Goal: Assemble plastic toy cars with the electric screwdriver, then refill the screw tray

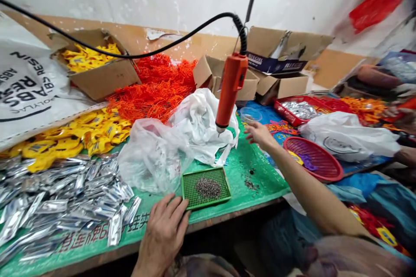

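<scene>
My left hand (167,227) rests at the table's front edge. Its fingers lie flat, with the tips against the left corner of a small green mesh tray (186,186). A heap of tiny dark screws (208,188) sits in that tray. Further right, my right hand (260,135) is stretched out over the green sheet, its fingers apart and nothing visible in them. Just beyond it stands a shallow clear bowl (251,114), whose contents I cannot make out. An orange electric screwdriver (229,88) hangs tip down between the two hands, touching neither.
Silver metal strips (74,199) and yellow plastic parts (97,132) cover the left side. Orange parts (162,82) lie behind crumpled plastic bags (156,151). Cardboard boxes (104,75) line the wall. A red basket (325,160) is at right; another person's hand (394,112) shows at far right.
</scene>
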Demonstrator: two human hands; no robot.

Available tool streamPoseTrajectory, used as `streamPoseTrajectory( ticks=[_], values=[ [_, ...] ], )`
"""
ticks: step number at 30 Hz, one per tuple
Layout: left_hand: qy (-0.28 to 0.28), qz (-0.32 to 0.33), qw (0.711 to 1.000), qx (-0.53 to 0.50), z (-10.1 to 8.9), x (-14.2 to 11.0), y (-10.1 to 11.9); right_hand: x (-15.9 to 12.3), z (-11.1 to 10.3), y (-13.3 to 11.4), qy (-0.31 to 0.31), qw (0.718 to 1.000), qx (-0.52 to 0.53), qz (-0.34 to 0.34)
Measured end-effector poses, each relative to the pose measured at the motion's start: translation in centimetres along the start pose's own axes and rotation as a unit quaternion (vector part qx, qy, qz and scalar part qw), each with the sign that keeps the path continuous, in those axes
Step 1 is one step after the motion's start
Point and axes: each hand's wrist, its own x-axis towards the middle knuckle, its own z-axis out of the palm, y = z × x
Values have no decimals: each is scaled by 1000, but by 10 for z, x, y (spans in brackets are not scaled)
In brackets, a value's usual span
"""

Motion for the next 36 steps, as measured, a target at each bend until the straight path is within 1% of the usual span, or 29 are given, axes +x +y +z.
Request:
streamPoseTrajectory(
  ticks=[2, 4, 6, 8, 10, 12, 14, 17, 20, 24, 26, 29, 31, 33, 34, 36],
  values=[
    [-9, -12, 1000, -9, -2, 0, 3, -40, -5, 22, -103, 992, -71, -14],
    [-14, -25, 999, -27, -3, -1, 3, -80, -7, 47, -185, 974, -122, -34],
    [-12, -47, 997, -66, -4, -1, 2, -109, -4, 68, -225, 960, -153, -61],
    [-13, -91, 988, -124, -4, 0, 0, -124, 3, 81, -230, 953, -177, -92],
    [-29, -160, 969, -184, -5, 5, 1, -127, 12, 86, -221, 948, -195, -119],
    [-53, -242, 941, -230, -6, 13, 4, -124, 21, 87, -210, 945, -210, -137],
    [-60, -308, 913, -263, -7, 23, 10, -122, 27, 86, -201, 943, -223, -146],
    [-32, -373, 879, -296, -9, 36, 20, -124, 29, 86, -184, 944, -230, -150],
    [-25, -421, 842, -336, -10, 43, 22, -129, 27, 87, -171, 949, -223, -145],
    [-28, -442, 810, -384, -10, 46, 16, -135, 29, 90, -177, 958, -198, -106],
    [-23, -446, 794, -412, -10, 47, 14, -138, 31, 91, -187, 960, -183, -97],
    [-16, -449, 772, -449, -13, 48, 15, -140, 31, 90, -203, 958, -158, -129],
    [-19, -447, 759, -473, -17, 49, 21, -138, 27, 85, -205, 955, -141, -159],
    [-30, -441, 729, -523, -21, 50, 30, -136, 20, 79, -199, 955, -129, -178],
    [-35, -441, 705, -554, -22, 50, 36, -135, 17, 76, -193, 956, -124, -184],
    [-25, -456, 641, -617, -23, 51, 44, -136, 12, 72, -180, 958, -116, -193]
  ],
)
